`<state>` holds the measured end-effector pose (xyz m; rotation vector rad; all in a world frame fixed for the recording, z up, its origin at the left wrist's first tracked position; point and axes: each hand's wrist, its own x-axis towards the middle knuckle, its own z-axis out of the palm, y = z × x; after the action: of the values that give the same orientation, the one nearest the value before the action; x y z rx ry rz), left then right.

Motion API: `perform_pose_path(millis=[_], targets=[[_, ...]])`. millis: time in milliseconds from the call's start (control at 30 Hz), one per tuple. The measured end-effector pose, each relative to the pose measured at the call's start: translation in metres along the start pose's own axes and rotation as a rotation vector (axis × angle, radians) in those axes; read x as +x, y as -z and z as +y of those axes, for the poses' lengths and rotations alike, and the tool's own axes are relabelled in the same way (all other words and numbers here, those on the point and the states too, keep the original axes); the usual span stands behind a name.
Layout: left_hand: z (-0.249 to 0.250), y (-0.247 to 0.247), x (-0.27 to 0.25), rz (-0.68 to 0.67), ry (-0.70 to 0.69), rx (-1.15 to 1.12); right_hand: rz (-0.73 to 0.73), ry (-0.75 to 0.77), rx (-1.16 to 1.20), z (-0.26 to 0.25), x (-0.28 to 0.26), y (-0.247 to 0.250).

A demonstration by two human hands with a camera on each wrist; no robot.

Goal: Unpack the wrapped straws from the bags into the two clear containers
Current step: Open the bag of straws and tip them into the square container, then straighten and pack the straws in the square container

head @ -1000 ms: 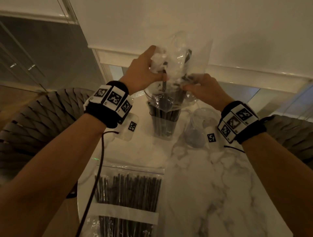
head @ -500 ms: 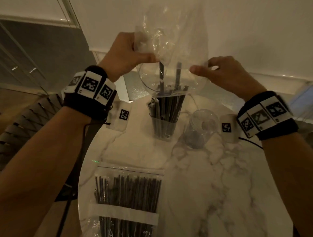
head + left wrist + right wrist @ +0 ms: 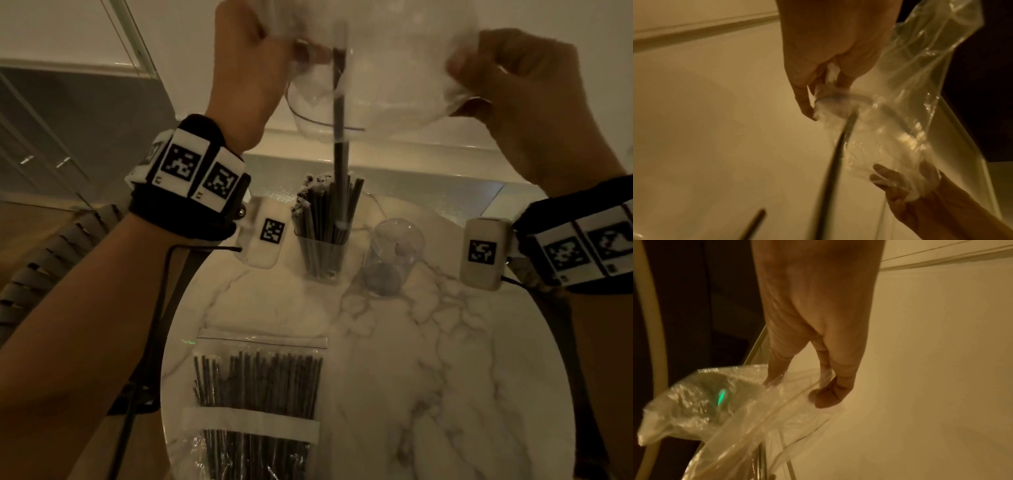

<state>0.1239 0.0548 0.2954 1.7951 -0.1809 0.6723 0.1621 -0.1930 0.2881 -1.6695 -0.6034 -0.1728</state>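
Hands both raised high, mouth-down clear bag stretched between them. Left hand fisted around a bunched side of the bag, fingers curled tight on the plastic; left wrist view confirms film crumpled inside the fist. Right hand pinches the opposite edge, thumb and fingertips clamped on the film; right wrist view shows the plastic caught between thumb and fingers.

One dark wrapped straw hangs out of the bag opening, just right of the left fist, upright, lower end dipping into the filled clear container directly below that grip. That container stands on the marble table, packed with dark straws leaning in a bundle. Second clear container stands just beside it, below and between the two hands, closer to the right; whether it holds any straws I cannot tell, only a dark base shows.

Sealed zip bag full of straws lies flat on the table well below the left hand, near the front edge. Woven chair sits left of the table.
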Motion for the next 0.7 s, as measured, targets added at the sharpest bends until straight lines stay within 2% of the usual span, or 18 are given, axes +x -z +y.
perform_pose_path(millis=[100, 167, 267, 367, 500, 633, 700], targets=[[0.010, -0.016, -0.015, 0.025, -0.136, -0.040, 0.013, -0.006, 0.196, -0.007, -0.027, 0.011], [0.008, -0.024, -0.025, 0.052, -0.159, -0.002, 0.032, -0.072, 0.253, -0.001, -0.041, 0.009], [-0.003, -0.033, -0.029, 0.141, -0.056, 0.145, 0.084, -0.150, 0.226, 0.013, -0.050, -0.004], [-0.012, -0.040, -0.034, 0.144, 0.088, 0.174, 0.102, -0.215, 0.233, 0.027, -0.055, -0.015], [-0.025, -0.041, -0.038, 0.230, 0.202, 0.077, -0.097, -0.320, 0.151, 0.044, -0.067, -0.027], [-0.034, -0.036, -0.038, 0.237, 0.227, -0.154, -0.174, -0.247, 0.012, 0.057, -0.075, -0.056], [-0.031, -0.039, -0.047, 0.157, 0.191, -0.114, -0.132, -0.230, 0.082, 0.058, -0.078, -0.065]])
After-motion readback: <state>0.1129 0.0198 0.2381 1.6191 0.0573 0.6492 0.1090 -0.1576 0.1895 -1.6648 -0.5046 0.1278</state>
